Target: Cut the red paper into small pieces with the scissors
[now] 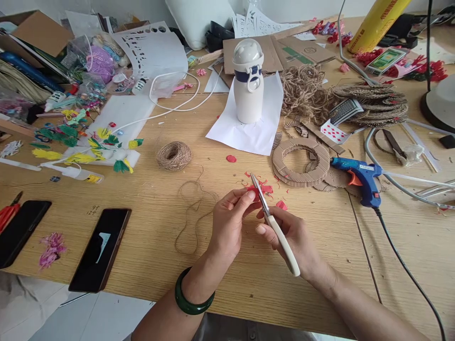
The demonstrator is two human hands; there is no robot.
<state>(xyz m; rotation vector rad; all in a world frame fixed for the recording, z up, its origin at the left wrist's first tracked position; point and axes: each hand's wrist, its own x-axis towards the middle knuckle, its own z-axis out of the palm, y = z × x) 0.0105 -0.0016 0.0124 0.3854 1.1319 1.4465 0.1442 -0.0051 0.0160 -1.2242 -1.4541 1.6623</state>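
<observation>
My left hand [231, 215] pinches a small piece of red paper [253, 190] between thumb and fingers. In my right hand [291, 237] is a pair of scissors [280, 237] with white handles, its blades pointing up and away from me beside the red piece. Under the blades, red scraps [266, 188] lie scattered on the wooden table. A folded red bit [282, 205] rests just above my right hand. Farther off sits a round red piece [231, 158]. How far the blades are apart is hard to make out.
A blue glue gun [362, 177] with its cord lies right of cardboard rings [302, 161]. Behind stands a white bottle [249, 85] on white paper [216, 130]. A twine ball [174, 156] and a phone [100, 251] are on the left, near yellow and green craft pieces [103, 144].
</observation>
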